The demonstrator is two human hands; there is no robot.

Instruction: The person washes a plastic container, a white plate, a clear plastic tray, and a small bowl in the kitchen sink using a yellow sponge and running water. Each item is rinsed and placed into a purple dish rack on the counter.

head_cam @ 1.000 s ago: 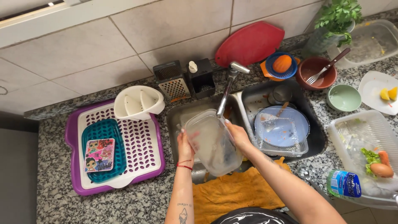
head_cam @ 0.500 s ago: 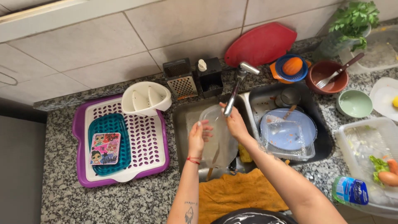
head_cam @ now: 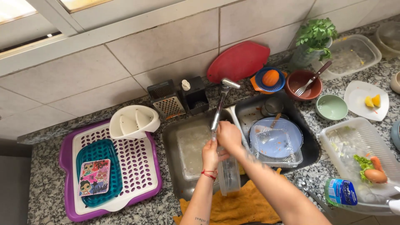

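A clear plastic container (head_cam: 228,177) stands on edge in the left basin of the sink (head_cam: 175,137), just below the spout of the metal faucet (head_cam: 218,106). My left hand (head_cam: 211,155), with a red bracelet at the wrist, grips the container's left side. My right hand (head_cam: 229,135) is closed over its top rim, right under the spout. The hands touch each other. I cannot tell if water is running. In the right basin lie a blue plate (head_cam: 291,131) and a clear plastic tub (head_cam: 275,146).
A purple drying tray (head_cam: 66,154) on the left holds a teal box (head_cam: 98,175) and a white divided bowl (head_cam: 133,121). A grater (head_cam: 166,102), red board (head_cam: 239,60), brown bowl with fork (head_cam: 306,83), green bowl (head_cam: 331,107) and a vegetable tray (head_cam: 358,154) ring the sink. A yellow cloth (head_cam: 241,208) lies in front.
The container has turned from broadside to edge-on and sunk lower in the basin. Both hands have closed in together under the spout.
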